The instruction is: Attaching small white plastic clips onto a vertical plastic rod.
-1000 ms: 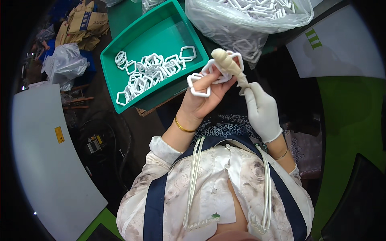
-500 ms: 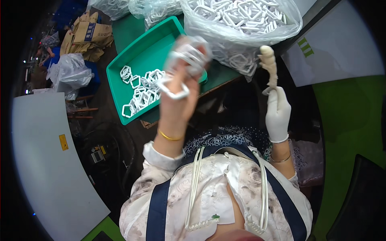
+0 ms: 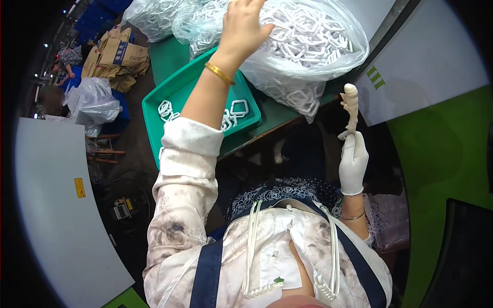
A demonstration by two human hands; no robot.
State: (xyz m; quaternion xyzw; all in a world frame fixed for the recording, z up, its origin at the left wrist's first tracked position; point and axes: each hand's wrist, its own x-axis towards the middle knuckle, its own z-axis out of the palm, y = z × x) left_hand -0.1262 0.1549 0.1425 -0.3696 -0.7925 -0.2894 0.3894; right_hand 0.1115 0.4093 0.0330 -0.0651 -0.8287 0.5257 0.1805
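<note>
My bare left hand (image 3: pixel 244 25) reaches across the green tray to the far side, at the left rim of an open clear plastic bag (image 3: pixel 336 72) heaped with white angular plastic rings (image 3: pixel 303 31). Its thumb stands apart from the fingers, whose tips are partly cut off by the top edge; nothing shows in the hand. My right hand (image 3: pixel 354 161), in a white glove, is closed around the lower end of a cream-coloured, knobbly stick-like piece (image 3: pixel 351 108), held upright. More white rings (image 3: pixel 239 108) lie in the green tray (image 3: pixel 150 110), partly hidden behind my left forearm.
The tray and bags rest on a green-topped table (image 3: pixel 280 120). Another clear bag of white rings (image 3: pixel 154 20) stands at the far left. Brown paper sacks (image 3: pixel 123 54) and a crumpled clear bag (image 3: pixel 95 105) lie beyond a pale panel (image 3: pixel 61 169). Another person (image 3: pixel 69 64) is in the left background.
My left hand has moved up and away from over the tray toward the bags. White rings showed at it before; none show now. My right hand, still holding the cream piece, sits slightly lower.
</note>
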